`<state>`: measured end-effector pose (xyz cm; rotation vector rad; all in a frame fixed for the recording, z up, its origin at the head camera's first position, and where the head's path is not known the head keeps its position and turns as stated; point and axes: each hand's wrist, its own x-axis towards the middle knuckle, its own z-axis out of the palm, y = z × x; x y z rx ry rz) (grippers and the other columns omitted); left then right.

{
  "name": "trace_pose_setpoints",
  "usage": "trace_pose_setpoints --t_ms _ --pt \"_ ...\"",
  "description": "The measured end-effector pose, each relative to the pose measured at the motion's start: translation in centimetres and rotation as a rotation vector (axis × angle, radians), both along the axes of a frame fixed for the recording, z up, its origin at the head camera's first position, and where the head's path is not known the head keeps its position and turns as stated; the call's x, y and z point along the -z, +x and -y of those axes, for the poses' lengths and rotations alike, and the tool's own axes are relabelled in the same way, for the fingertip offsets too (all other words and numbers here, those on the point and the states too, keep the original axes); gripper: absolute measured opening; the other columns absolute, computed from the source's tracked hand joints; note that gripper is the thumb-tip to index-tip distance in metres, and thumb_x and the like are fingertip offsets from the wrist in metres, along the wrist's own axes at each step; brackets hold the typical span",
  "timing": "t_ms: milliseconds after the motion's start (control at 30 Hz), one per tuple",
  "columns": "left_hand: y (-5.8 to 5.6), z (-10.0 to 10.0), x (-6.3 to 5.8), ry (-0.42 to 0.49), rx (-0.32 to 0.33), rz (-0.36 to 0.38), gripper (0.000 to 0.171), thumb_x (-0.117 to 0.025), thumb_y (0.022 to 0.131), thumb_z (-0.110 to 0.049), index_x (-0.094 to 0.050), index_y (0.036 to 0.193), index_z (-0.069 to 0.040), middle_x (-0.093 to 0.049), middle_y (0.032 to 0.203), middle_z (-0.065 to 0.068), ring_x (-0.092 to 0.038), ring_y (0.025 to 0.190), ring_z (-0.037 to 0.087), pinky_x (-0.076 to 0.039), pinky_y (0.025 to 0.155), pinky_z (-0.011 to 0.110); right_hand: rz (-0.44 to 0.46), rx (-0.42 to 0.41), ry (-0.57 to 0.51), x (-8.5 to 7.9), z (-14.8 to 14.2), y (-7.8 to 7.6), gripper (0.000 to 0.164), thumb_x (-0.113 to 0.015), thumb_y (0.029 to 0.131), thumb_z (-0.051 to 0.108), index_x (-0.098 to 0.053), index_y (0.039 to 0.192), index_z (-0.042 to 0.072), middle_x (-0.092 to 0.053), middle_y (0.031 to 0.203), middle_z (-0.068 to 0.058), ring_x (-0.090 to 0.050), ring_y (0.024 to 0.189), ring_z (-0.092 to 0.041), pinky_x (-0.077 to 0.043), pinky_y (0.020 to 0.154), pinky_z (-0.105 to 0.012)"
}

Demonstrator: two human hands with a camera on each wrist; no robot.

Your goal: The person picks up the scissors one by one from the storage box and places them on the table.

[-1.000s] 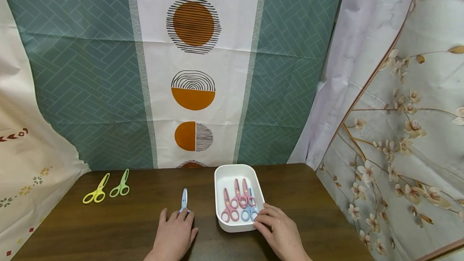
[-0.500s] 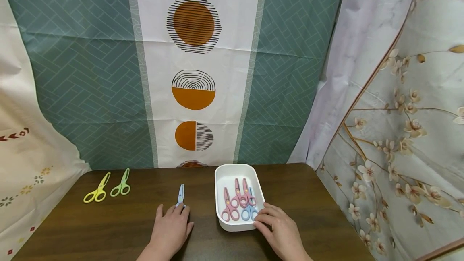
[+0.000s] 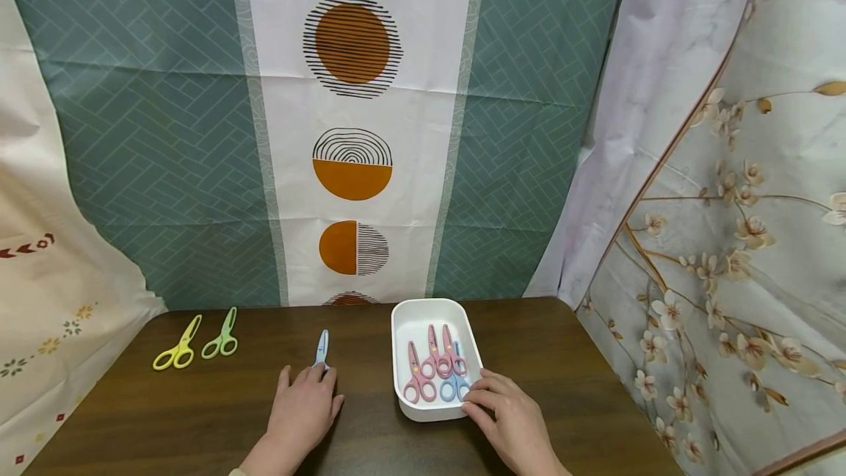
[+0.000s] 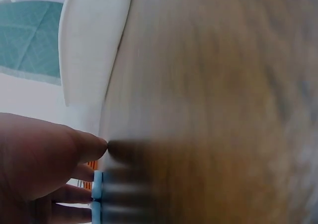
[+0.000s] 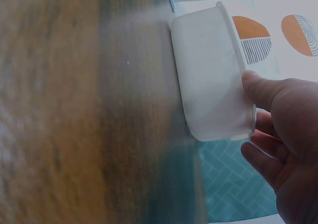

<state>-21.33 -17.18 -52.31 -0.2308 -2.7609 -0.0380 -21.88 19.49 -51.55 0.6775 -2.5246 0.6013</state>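
Note:
My left hand (image 3: 305, 404) reaches flat over a pair of blue scissors (image 3: 322, 347) on the table, its fingertips covering the handles while the blade points away. In the left wrist view the edges of the blue handles (image 4: 97, 186) show beneath the fingertips, and the thumb stands apart. A white plastic bin (image 3: 399, 358) stands to the right. My right hand (image 3: 510, 417) holds its near right corner, thumb at the rim and fingers around the side. Inside lie several pink scissors (image 3: 419, 380) and one blue pair (image 3: 454, 386), partly overlapped by the pink ones.
Yellow scissors (image 3: 175, 351) and green scissors (image 3: 221, 342) lie at the far left of the dark wooden table (image 3: 370, 446). A patterned curtain (image 3: 357, 116) hangs right behind the table, with further cloths at both sides.
My left hand has slid the blue scissors to the left and slightly away across the table. The right hand and the white bin have stayed in place.

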Motion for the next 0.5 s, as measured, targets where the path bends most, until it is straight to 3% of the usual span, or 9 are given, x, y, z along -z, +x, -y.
trace_pose_setpoints --t_ms 267,500 --pt "-1.0 1.2 -0.2 0.000 0.006 0.009 0.040 -0.090 0.093 -0.033 -0.077 0.117 -0.003 -0.074 0.115 0.021 -0.074 0.109 0.039 -0.044 0.107 0.075 0.008 -0.001 0.005 -0.2 0.0 0.0 0.004 -0.089 0.094 0.034 -0.086 0.093 0.032 -0.074 0.110 0.021 -0.067 0.133 -0.018 -0.060 0.103 -0.047" --pt "-1.6 2.0 -0.2 0.009 -0.009 0.044 0.039 -0.086 0.097 -0.037 -0.075 0.115 -0.004 -0.074 0.117 0.019 -0.073 0.112 0.038 -0.043 0.107 0.076 0.021 0.009 0.004 -0.2 0.1 0.1 0.005 -0.091 0.093 0.031 -0.085 0.093 0.032 -0.073 0.110 0.021 -0.067 0.134 -0.018 -0.060 0.103 -0.047"
